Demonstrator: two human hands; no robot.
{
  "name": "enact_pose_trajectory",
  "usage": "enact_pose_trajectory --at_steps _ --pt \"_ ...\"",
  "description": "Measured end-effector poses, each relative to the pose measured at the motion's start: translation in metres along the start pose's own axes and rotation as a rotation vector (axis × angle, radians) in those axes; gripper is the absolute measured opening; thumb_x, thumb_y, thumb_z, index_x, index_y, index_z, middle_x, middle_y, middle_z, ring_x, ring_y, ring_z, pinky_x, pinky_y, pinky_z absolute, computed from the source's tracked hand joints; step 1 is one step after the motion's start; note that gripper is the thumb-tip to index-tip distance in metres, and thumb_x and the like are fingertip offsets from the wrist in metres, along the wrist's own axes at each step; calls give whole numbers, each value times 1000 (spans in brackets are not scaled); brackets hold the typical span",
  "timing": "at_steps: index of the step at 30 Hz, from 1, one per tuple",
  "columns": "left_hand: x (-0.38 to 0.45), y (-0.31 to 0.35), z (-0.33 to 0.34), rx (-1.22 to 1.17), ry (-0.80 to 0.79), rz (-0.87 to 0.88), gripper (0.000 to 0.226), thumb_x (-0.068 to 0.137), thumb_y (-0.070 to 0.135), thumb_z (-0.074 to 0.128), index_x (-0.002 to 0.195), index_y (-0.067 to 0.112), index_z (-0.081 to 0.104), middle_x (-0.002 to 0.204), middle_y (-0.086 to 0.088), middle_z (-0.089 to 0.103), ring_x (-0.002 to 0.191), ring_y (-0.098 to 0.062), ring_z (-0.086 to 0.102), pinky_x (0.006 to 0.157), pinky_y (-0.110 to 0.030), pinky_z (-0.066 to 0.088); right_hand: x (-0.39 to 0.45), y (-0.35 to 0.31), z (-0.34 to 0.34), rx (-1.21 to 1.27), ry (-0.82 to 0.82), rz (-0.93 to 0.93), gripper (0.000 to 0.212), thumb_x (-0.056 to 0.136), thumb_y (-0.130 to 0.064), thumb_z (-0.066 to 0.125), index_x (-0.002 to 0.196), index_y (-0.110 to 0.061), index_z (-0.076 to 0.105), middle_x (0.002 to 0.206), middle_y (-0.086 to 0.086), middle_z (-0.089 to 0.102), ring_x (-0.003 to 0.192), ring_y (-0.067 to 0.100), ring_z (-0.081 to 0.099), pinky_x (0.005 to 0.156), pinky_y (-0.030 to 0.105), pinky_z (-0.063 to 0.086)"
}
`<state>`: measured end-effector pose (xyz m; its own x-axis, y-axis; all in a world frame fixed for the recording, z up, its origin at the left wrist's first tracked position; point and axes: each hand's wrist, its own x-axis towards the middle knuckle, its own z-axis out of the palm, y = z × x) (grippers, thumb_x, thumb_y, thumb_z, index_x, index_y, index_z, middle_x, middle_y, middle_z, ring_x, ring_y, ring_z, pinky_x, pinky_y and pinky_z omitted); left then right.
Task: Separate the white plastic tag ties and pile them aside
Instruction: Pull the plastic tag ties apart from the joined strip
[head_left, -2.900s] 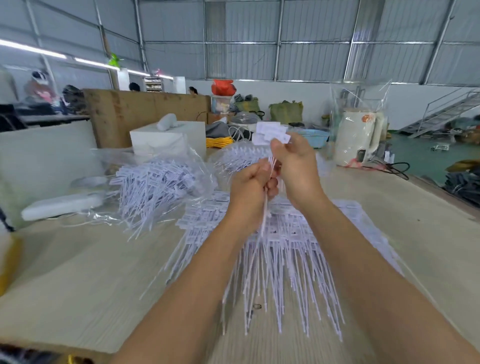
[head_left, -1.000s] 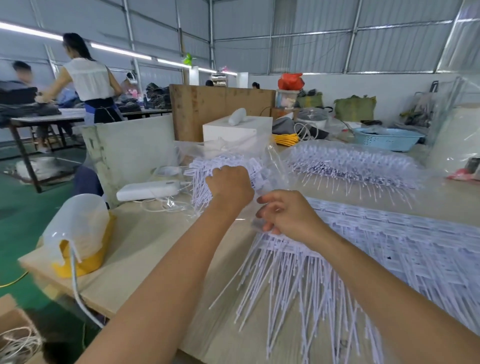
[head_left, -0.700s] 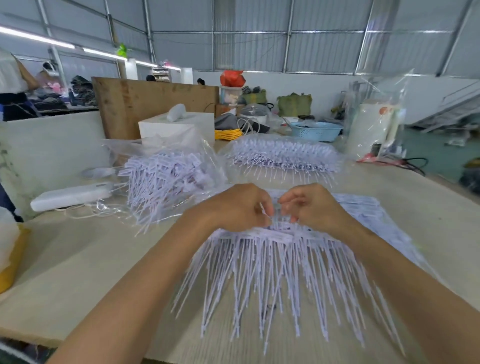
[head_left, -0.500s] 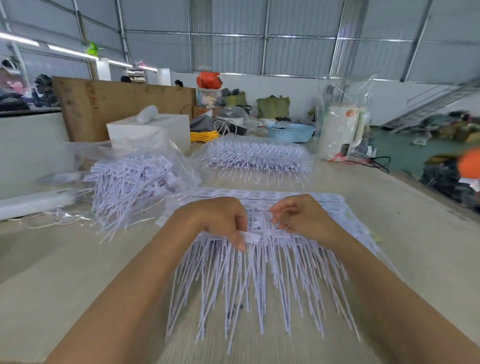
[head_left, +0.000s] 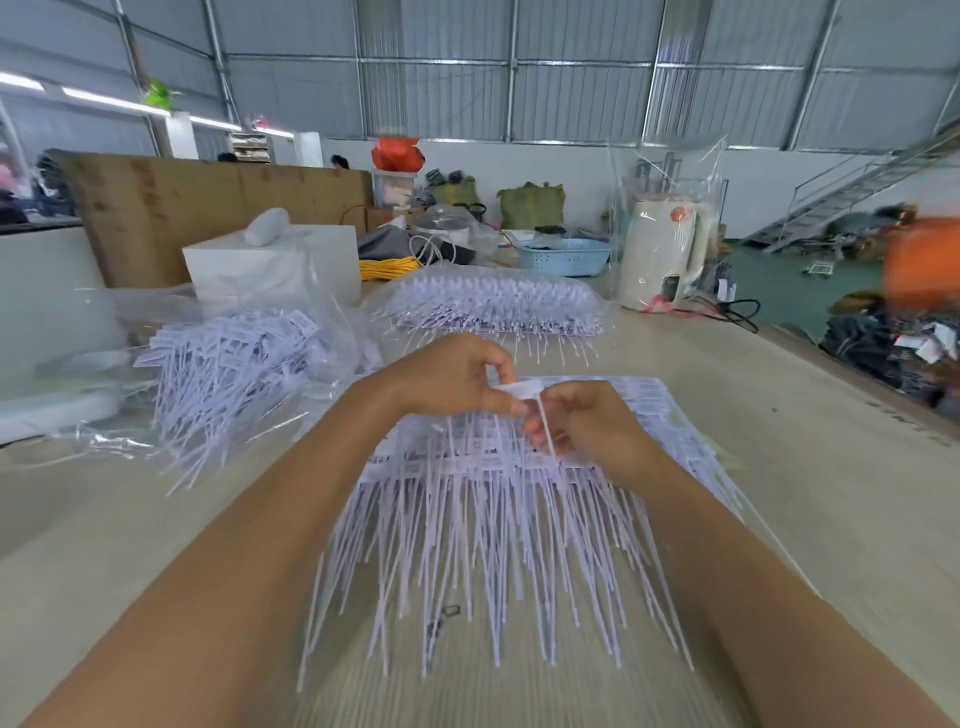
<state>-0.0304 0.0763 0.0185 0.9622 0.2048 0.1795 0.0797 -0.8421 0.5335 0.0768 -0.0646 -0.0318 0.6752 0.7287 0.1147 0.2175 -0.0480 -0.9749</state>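
A pale wooden tabletop (head_left: 779, 467) is seen. Directly under the fingers (head_left: 511, 402) a flat sheet of joined white tag ties (head_left: 467, 499) is laid. Left of the fingers, loose ties are heaped in a clear bag (head_left: 234, 364). Beyond the fingers, another bagged bundle (head_left: 493, 306), a white box (head_left: 270, 265) and a blue basket (head_left: 563, 257) are set.

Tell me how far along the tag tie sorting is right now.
Done: a loose heap of separated ties on clear plastic at left. In hand: left hand and right hand pinch one tie. Left: the joined sheet below and another bagged batch.
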Motion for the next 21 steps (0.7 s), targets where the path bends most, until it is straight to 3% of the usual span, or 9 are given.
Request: enact_pose_trajectory --at_steps 4,6,8,11,14,17,21 --pt "18 3 12 40 4 -5 24 77 26 77 92 9 69 54 11 45 41 4 42 44 -12 28 3 -4 -5 351 67 90 18 94 -6 48 104 3 59 75 22 65 52 24 62 45 24 49" --pt "24 1 21 47 26 -29 29 73 29 80 88 8 66 59 9 48 49 1 44 50 -17 33 3 0 -5 287 20 103 20 96 -16 50 98 2 59 75 18 64 53 21 63 49 25 53" --pt "26 0 28 53 33 -52 32 68 33 83 84 14 62 66 8 50 60 -5 47 54 -21 35 3 4 -2 212 -14 90 13 93 -10 55 90 1 61 69 14 62 52 14 62 53 23 54" --pt "22 -8 32 -28 49 -81 35 67 32 84 87 13 63 74 6 54 69 -10 52 61 -23 40 4 5 -3 274 44 72 3 90 2 56 87 1 57 64 15 59 44 12 58 43 19 48" --pt "18 -13 33 -122 49 -127 30 73 27 80 90 6 66 77 -2 62 73 -16 57 67 -27 45 6 2 -6 320 78 64 11 88 7 56 79 0 56 57 14 59 38 12 53 40 18 44" --pt "18 -11 37 -100 45 -145 23 79 29 74 86 9 65 76 -2 65 71 -16 58 67 -29 46 6 3 -6 322 77 56 16 88 7 55 75 -1 55 53 9 61 42 13 55 43 18 48" --pt "19 -7 43 -211 106 -176 24 86 26 67 66 17 57 53 5 59 51 -11 52 56 -25 42 7 3 -11 268 44 17 14 88 4 57 76 0 62 57 8 61 45 11 57 45 20 48"
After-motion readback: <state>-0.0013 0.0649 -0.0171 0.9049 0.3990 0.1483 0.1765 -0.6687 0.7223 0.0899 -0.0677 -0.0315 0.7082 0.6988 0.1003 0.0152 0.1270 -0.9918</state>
